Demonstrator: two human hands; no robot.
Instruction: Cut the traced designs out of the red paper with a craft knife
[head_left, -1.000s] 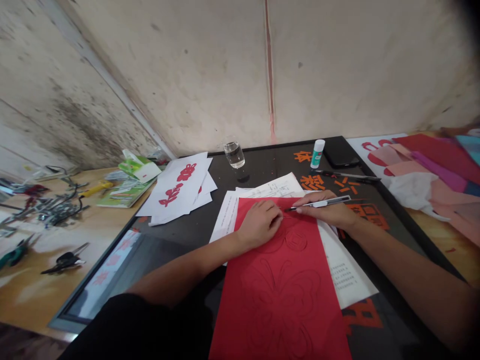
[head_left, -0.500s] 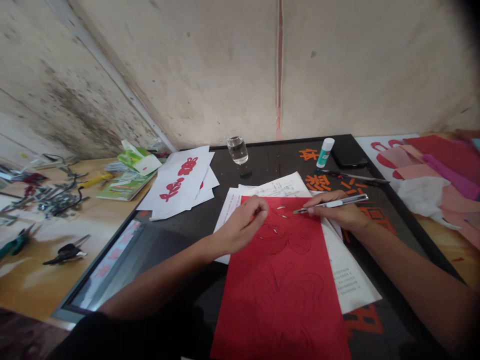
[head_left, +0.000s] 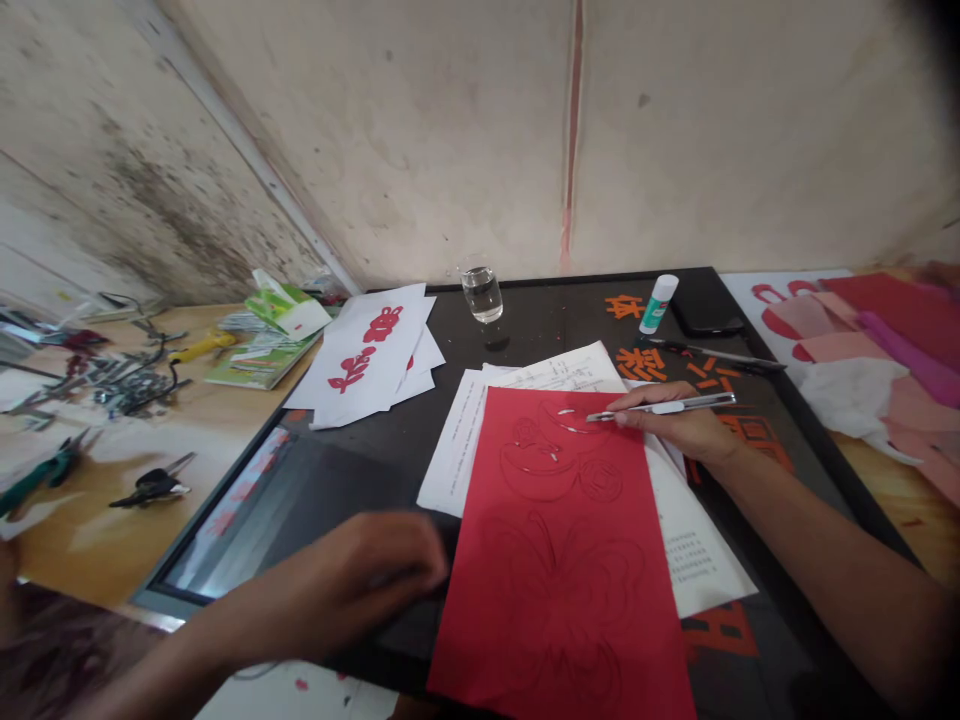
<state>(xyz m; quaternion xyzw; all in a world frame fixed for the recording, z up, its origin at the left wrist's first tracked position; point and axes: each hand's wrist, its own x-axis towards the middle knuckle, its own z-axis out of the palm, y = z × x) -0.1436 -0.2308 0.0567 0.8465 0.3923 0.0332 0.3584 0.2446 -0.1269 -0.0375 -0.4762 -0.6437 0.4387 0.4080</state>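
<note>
- Under the fingers of the right hand [head_left: 679, 430], a craft knife [head_left: 667, 404] sits pinched low near its blade, tip on the red paper [head_left: 559, 590].
- Well left of those fingers, the left hand [head_left: 360, 580] hangs off the sheet, too blurred to read its fingers.

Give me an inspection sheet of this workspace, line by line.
surface: dark tabletop, with small flecks.
job's things: red paper sheet with drawn outlines and some slits, over printed papers; craft knife.
clutter: water glass, glue stick, phone, orange paper characters, white sheets with red cut-outs.
grips: right hand holds the knife at the sheet; left hand blurred, beside the sheet.
cables: nothing seen.
surroundings: stained wall; pliers on wooden table.
</note>
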